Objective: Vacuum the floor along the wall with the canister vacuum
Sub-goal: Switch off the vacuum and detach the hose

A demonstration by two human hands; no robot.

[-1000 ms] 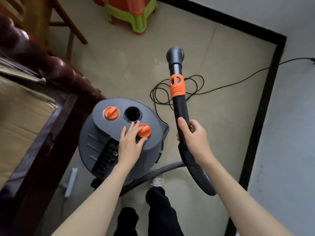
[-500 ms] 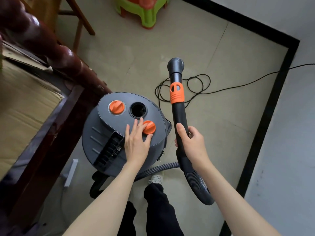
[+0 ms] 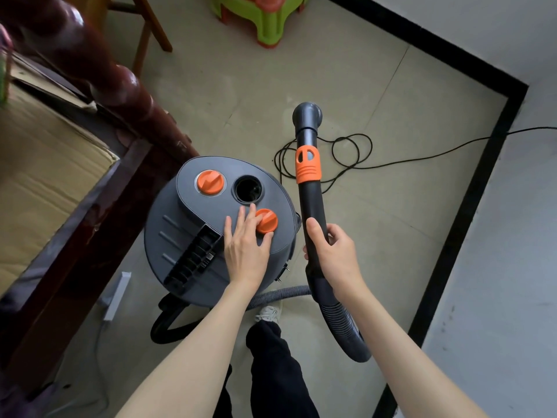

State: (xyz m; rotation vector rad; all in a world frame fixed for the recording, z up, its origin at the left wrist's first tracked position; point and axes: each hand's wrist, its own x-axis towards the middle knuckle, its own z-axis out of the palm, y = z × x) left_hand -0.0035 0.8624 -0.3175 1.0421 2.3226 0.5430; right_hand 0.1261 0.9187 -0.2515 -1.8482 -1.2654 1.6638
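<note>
Here, grey orange-knobbed canister vacuum (image 3: 193, 236)

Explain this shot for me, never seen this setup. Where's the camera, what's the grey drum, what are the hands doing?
There is no robot here. The one picture comes from a wide-angle camera on a person's head, looking down at their own arms and legs.

The grey drum is a canister vacuum standing on the tiled floor. Its lid carries two orange knobs and a round open port. The left hand rests on the lid, with thumb and fingers around the nearer orange knob.

The right hand has its grip closed round the black wand, which has an orange collar; the ribbed hose loops back toward the drum.

A black power cord lies coiled on the floor and runs to the wall. A dark wooden bed frame is on the left.
</note>
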